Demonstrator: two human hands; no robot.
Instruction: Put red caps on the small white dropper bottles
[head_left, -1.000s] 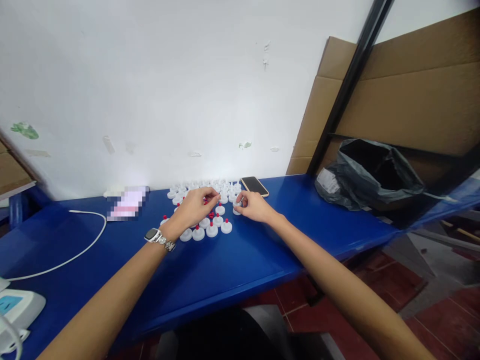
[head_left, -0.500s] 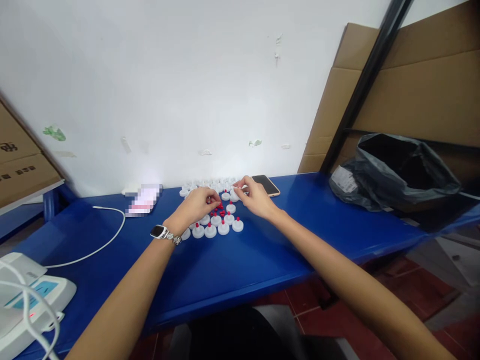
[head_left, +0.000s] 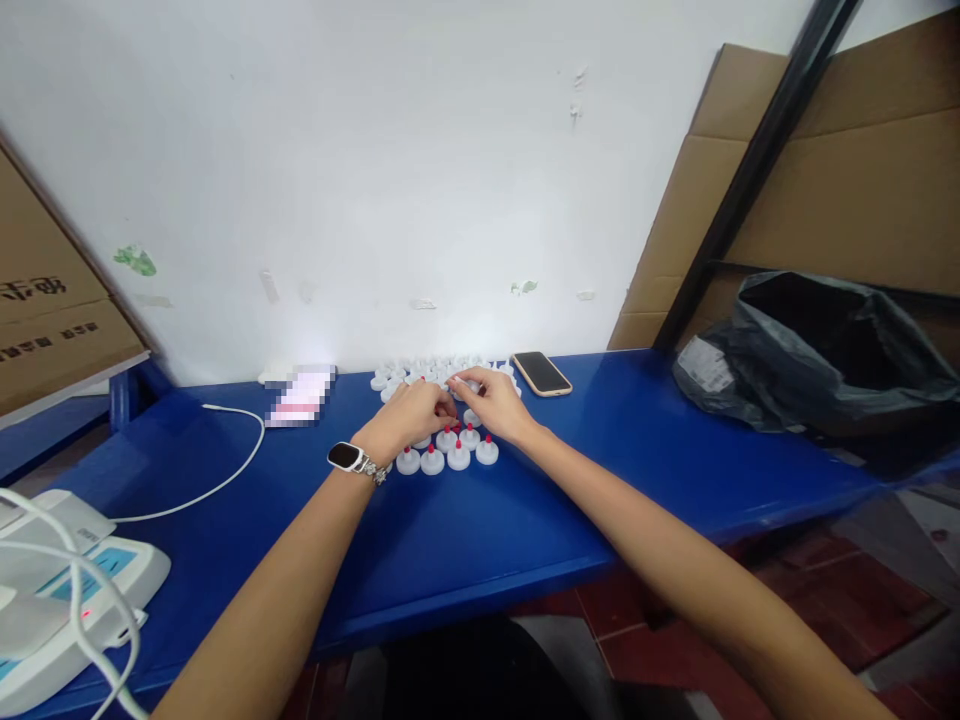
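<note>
Several white round caps with red tips [head_left: 458, 456] stand in rows on the blue table [head_left: 480, 520]. Behind them, near the wall, lie several plain white caps [head_left: 420, 368]. My left hand [head_left: 411, 412], with a watch on the wrist, is bunched over the middle of the caps, its fingertips pinched together. My right hand [head_left: 491, 402] meets it fingertip to fingertip and pinches a white cap [head_left: 471, 385]. What the left fingers hold is too small to make out.
A phone [head_left: 541, 373] lies face up right of the caps. A white cable [head_left: 202, 490] runs left to a white device [head_left: 52, 600]. A black plastic bag [head_left: 817, 350] sits at the right, with cardboard behind it. A cardboard box [head_left: 45, 310] is at the left.
The view has swung left. My right hand has come in from the caps near the phone to meet my left hand over the middle of the rows.
</note>
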